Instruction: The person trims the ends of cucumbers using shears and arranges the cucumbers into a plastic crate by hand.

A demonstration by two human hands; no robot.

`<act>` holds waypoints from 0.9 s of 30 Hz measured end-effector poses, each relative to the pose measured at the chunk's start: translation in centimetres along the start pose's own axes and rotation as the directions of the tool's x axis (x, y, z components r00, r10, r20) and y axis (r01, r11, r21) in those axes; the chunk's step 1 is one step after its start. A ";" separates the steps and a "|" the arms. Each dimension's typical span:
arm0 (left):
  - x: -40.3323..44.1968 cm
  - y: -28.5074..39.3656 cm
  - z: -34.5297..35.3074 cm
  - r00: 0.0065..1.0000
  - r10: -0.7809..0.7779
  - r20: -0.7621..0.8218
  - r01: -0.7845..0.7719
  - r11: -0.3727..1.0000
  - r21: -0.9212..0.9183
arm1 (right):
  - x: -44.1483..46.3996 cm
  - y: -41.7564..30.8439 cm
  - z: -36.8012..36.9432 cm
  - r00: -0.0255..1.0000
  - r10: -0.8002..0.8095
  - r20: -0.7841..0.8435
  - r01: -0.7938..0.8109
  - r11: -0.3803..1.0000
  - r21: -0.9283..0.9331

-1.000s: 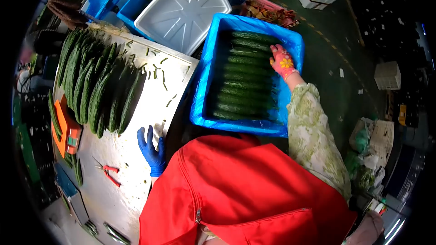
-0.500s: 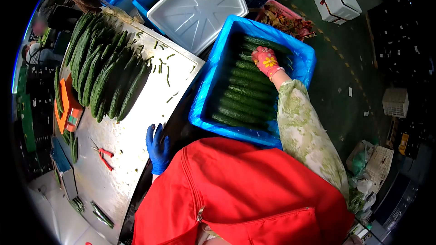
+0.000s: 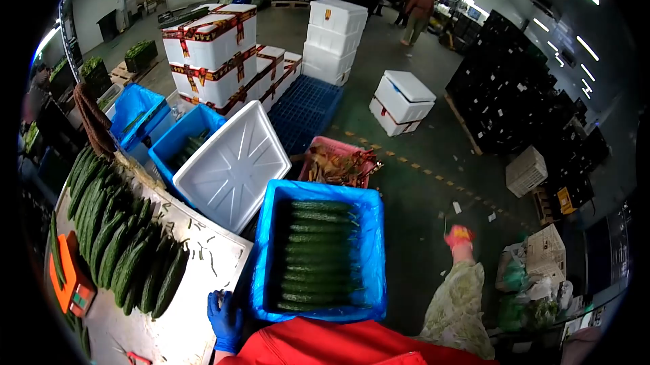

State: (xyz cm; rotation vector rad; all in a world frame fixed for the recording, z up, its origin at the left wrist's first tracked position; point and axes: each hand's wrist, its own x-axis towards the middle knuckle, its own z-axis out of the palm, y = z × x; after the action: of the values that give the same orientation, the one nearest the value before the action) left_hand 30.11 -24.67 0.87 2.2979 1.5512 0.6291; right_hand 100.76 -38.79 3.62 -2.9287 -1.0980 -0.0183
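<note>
Cucumbers [image 3: 318, 250] lie side by side in a blue-lined box [image 3: 378, 250] in front of me. My left hand [image 3: 224, 321], in a blue glove, rests at the table's edge with its fingers apart and nothing in them. Out to the right of the box, over the floor, is my right hand [image 3: 459, 236] in a pink glove; it is blurred and its fingers cannot be made out. More cucumbers [image 3: 115, 236] are heaped on the metal table [image 3: 203, 284] at the left, beside an orange scale [image 3: 66, 277].
A white lid [image 3: 233, 165] leans behind the table. Beyond the box is a pink basket [image 3: 338, 179] of scraps. White foam boxes [image 3: 213, 53] stand further back, with another pair [image 3: 401, 104] on the floor. Black crates [image 3: 501, 87] are stacked at the right. People [image 3: 418, 9] stand far off.
My right hand has left the cucumbers in the box and moved out to the right. The view has tilted up, showing more of the room. My left hand stays by the table's edge.
</note>
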 end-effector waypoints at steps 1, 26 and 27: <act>0.0 -0.2 0.4 1.000 0.010 -0.001 -0.010 0.996 0.090 | -3.1 0.1 -1.7 0.998 -0.001 -0.061 -0.013 0.975 -0.221; 0.0 0.1 2.6 0.998 0.065 -0.006 -0.057 0.921 0.386 | -0.8 -31.2 15.6 0.909 0.278 0.311 -0.296 -0.094 0.951; 0.1 0.1 2.7 0.998 0.063 -0.004 -0.057 0.921 0.386 | -0.9 -30.9 15.9 0.909 0.283 0.306 -0.292 -0.090 0.952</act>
State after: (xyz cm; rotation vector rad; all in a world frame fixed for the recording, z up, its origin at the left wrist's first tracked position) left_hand 31.55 -24.63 -1.41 2.6366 1.7483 0.3805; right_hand 79.88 -15.87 -12.00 -1.5837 -0.0935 0.5615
